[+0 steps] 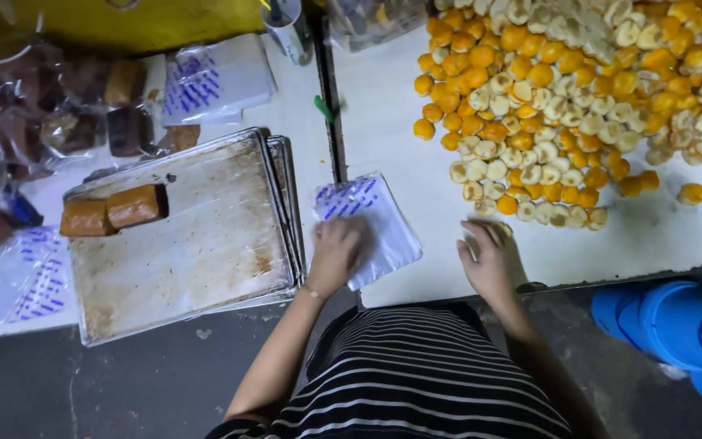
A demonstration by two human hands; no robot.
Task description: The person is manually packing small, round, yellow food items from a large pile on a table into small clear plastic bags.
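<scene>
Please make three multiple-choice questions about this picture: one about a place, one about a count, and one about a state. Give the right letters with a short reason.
1. Where does the left hand rest?
A on the stack of clear bags
B on the metal tray
C on a blue tub

2. How many brown cake blocks lie on the tray?
A five
B none
C two

3. What is the right hand doing?
A hanging off the table
B closing over a small round pastry beside the pile of pastries
C gripping the tray

Answers: 1 A, the palm covers the bags; 2 C, two lie side by side; 3 B, the fingers curl over one.

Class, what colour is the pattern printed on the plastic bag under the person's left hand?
Blue marks on a clear plastic bag, best seen in the head view.
</scene>
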